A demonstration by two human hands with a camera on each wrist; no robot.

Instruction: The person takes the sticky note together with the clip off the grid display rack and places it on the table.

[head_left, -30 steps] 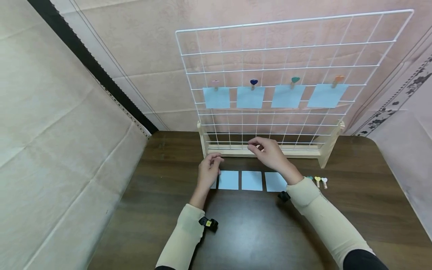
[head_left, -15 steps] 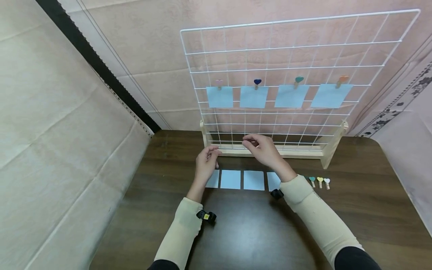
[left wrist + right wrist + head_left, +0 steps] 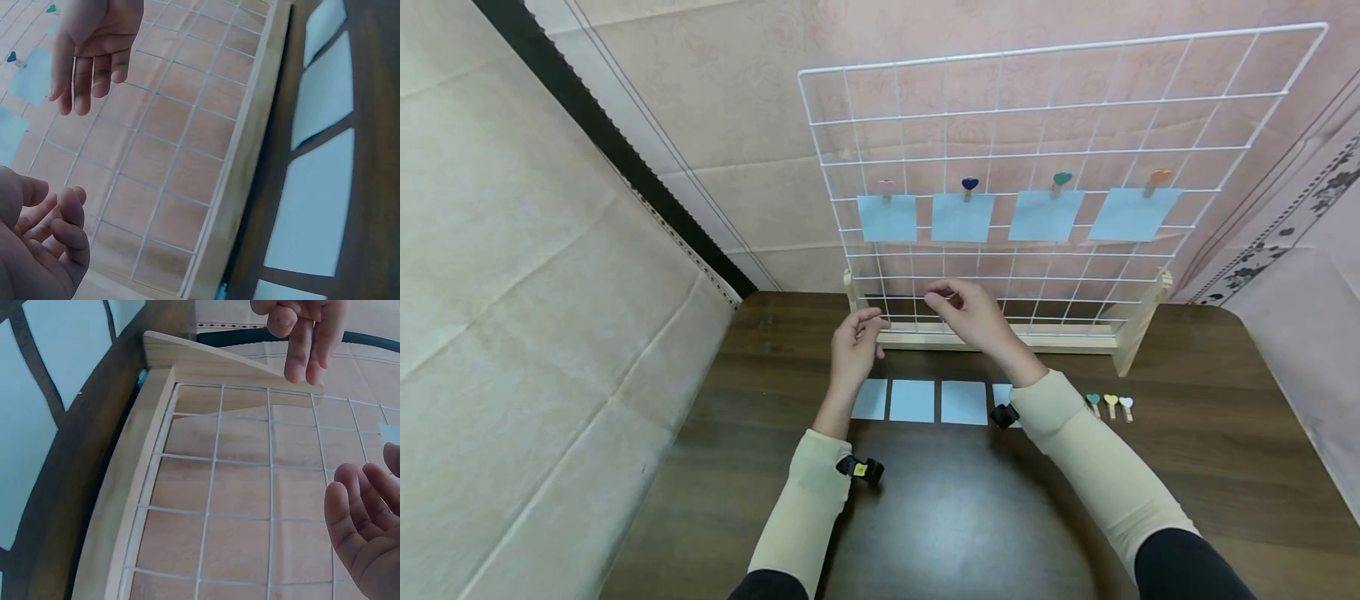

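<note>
My left hand (image 3: 853,346) hovers in front of the left end of a white wire grid rack (image 3: 1000,275), fingers loosely bent and holding nothing. In the left wrist view the same left hand (image 3: 44,240) shows a bare palm. My right hand (image 3: 970,315) is raised before the rack's lower middle, also holding nothing; the right wrist view shows its palm (image 3: 369,531) with relaxed fingers. On the rack hang several blue paper squares (image 3: 962,218), held by heart-topped clothespins (image 3: 970,185) in pink, dark blue, teal and orange.
Along the table (image 3: 925,517) lies a row of blue paper squares (image 3: 912,401), one partly behind my right sleeve (image 3: 1097,450). Further right are several heart-topped clothespins (image 3: 1111,404). A wooden base (image 3: 1127,337) supports the rack. A small teal thing (image 3: 142,376) sits beside the base.
Both hands have risen slightly, and the right hand has moved left toward the left hand. Papers on the rack and table stay as they were; the head view has shifted a little.
</note>
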